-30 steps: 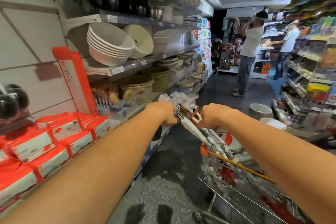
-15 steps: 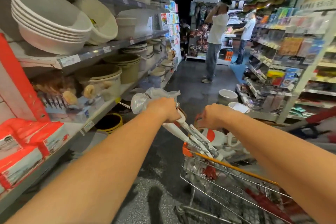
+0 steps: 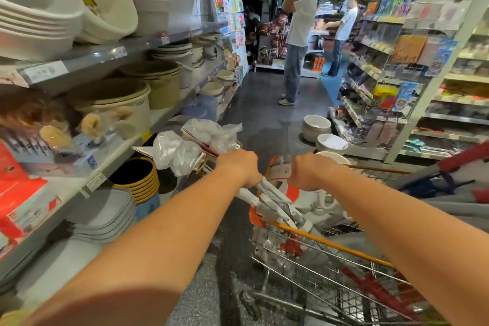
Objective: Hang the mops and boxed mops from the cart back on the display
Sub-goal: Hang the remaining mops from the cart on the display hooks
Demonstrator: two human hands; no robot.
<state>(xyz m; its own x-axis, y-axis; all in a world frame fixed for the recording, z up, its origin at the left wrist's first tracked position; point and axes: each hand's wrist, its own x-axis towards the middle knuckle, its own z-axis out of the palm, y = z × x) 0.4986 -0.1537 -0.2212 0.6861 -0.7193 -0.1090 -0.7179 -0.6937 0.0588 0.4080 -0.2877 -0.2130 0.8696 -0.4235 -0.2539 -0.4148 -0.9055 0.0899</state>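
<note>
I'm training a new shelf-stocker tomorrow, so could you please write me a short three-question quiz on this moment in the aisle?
1. True or false: the left hand grips the mop handles above the wire cart.
2. Which side of the aisle holds the stacked pale basins? A) the person's left B) the person's right C) inside the cart
3. Fill in: the mop heads are wrapped in clear ____.
Key: 1 true; 2 A; 3 plastic.
</note>
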